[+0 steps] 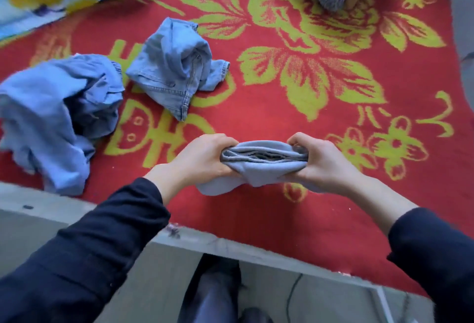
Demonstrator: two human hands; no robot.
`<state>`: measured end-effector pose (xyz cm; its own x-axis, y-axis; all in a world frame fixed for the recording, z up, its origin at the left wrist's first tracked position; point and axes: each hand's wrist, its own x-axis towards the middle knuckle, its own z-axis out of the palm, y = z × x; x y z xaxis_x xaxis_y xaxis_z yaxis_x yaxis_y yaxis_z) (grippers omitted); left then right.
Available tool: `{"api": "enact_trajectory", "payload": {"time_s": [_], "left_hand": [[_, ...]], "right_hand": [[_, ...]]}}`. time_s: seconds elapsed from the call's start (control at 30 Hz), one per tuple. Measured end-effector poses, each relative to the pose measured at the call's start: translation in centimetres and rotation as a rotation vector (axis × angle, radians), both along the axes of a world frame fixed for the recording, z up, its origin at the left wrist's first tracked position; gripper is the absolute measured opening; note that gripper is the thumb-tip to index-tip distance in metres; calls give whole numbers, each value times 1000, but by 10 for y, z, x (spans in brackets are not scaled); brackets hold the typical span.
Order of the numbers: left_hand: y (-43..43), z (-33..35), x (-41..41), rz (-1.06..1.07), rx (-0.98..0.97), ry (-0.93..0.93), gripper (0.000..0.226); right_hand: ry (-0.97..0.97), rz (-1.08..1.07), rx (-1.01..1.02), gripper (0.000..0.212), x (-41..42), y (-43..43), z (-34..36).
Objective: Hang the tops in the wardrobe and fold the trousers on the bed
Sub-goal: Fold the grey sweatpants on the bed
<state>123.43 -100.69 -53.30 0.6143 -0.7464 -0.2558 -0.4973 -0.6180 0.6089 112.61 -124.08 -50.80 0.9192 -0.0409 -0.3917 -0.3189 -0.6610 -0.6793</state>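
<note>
Left of frame, a crumpled pale-blue garment and a denim garment are left unsorted on the bed. Lower centre, a folded bundle, probably trousers, is gripped at both ends by the left hand and right hand, so its layers are kept together.

The only sign in view is a large yellow-green character woven into the red blanket, left of the frame's centre. Its upper part lies under a crumpled denim garment, and a second denim garment lies just beside its left edge. What shows cannot be read with certainty.
</note>
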Motion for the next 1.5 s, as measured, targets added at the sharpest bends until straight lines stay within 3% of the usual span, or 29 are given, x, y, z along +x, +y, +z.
{"api": "enact_trajectory", "payload": {"time_s": [0.07, 0.23, 0.37, 0.47, 0.7, 0.93, 1.1, 1.27, 1.5], "left_hand": [[35, 20, -43, 134, -45, 30, 36], [136, 81, -164, 385, -94, 122, 48], [225, 115, -263, 598, -62, 201, 38], [289, 130, -332, 761, -37, 231, 44], [450, 139, -480, 1132, -7, 144, 47], [627, 133, -598, 1363, 28, 102, 44], [733, 125, -645, 1502, 27, 122, 40], [827, 99, -651, 1517, 123, 210, 59], [980, -19, -615, 1493, 211, 183, 66]], "right_hand": [[19, 34, 25, 34, -20, 23, 24], [-48, 328, -83, 34, -75, 108, 78], [-29, 550, -57, 31, -121, 197, 106], [-32, 722, -25, 33, -152, 270, 114], [-72, 1037, -2, 54, -221, 473, 116], [-102, 1298, -27, 44, -294, 696, 110], [-91, 1412, -60, 46, -328, 833, 95], [-97, 1485, -79, 53, -331, 945, 65], [-112, 1535, -90, 53, -291, 1104, -45]]}}
